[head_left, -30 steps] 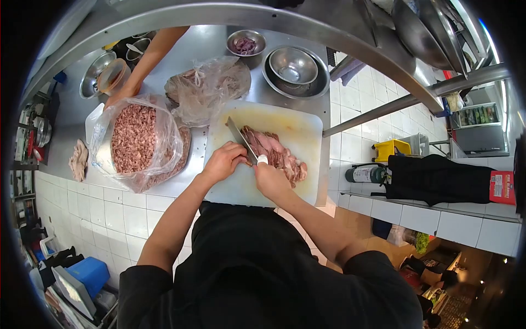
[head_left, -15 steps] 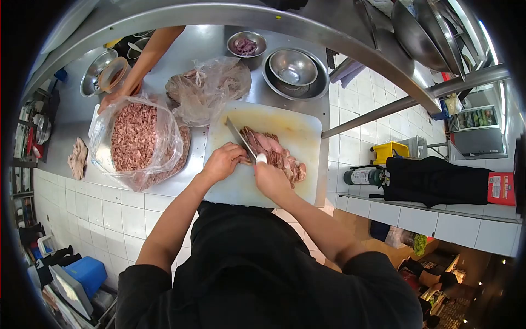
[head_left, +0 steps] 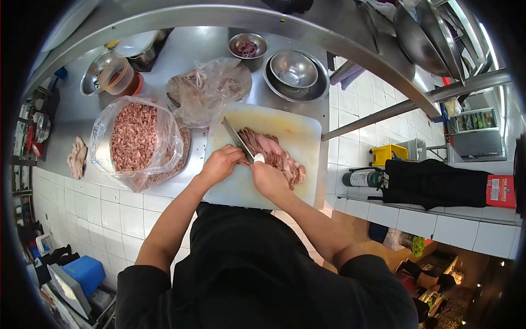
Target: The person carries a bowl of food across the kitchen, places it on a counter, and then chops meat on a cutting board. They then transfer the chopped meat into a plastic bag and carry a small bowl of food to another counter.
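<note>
Your left hand (head_left: pixel 222 163) is closed around the handle of the cleaver (head_left: pixel 236 138). Its blade runs away from your fingers toward the far left corner of the cutting board (head_left: pixel 290 123). In the last second the blade has slid a little further that way, so the cutting stroke looks to be mid-draw, not finished.

Your right hand (head_left: pixel 267 178) sits just beside the left. Its fingers (head_left: pixel 259 158) are curled narrow, one tip wrapped in white, and they press down on the near end of the slab of cooked meat (head_left: pixel 274 151). The slab lies under and just beyond those fingertips, stretching away to their right along the board, with the blade touching it right at your knuckles. The slab has barely shifted.

Left of your knife hand, off the board, an open bag of chopped meat (head_left: pixel 134 137) rests on the counter (head_left: pixel 71 109). Beyond your fingers lies a second knotted bag (head_left: pixel 211 88). Past it are the nested steel bowls (head_left: pixel 294 68) and a small bowl of purple scraps (head_left: pixel 246 45).

At the far left, the co-worker's arm that was reaching beside the orange tub (head_left: pixel 118 77) has gone, so nobody else's hand is near your bags or board.
</note>
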Action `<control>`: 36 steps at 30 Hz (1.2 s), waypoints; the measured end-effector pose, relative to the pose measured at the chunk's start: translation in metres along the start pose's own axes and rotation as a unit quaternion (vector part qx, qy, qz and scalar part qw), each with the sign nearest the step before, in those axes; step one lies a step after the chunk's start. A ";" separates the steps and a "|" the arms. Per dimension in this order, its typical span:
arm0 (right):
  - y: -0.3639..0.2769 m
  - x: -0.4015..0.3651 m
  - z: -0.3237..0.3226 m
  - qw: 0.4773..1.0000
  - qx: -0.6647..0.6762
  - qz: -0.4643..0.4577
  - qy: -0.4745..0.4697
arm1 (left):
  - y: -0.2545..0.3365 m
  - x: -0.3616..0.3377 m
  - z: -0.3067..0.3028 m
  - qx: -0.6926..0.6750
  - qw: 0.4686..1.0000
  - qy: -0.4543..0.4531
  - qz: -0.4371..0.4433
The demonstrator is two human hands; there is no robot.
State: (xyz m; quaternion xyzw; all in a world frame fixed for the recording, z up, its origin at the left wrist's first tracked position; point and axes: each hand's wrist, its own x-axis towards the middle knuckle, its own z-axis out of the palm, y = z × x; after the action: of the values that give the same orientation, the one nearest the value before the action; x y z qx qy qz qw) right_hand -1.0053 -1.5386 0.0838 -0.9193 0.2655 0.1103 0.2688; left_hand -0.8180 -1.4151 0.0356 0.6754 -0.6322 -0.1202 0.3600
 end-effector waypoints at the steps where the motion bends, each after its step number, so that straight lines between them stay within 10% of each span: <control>1: 0.000 -0.003 -0.001 1.000 0.004 0.001 0.003 | 0.003 -0.002 0.001 -0.008 1.000 0.008 -0.001; 36: -0.015 0.009 -0.013 0.999 0.046 0.003 0.019 | -0.004 -0.004 -0.003 0.018 0.999 0.025 0.018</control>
State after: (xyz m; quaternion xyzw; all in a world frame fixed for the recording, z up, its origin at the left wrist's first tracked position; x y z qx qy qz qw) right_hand -0.9889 -1.5390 0.0984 -0.9069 0.2787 0.0810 0.3056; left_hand -0.8138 -1.4110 0.0341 0.6732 -0.6372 -0.0851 0.3655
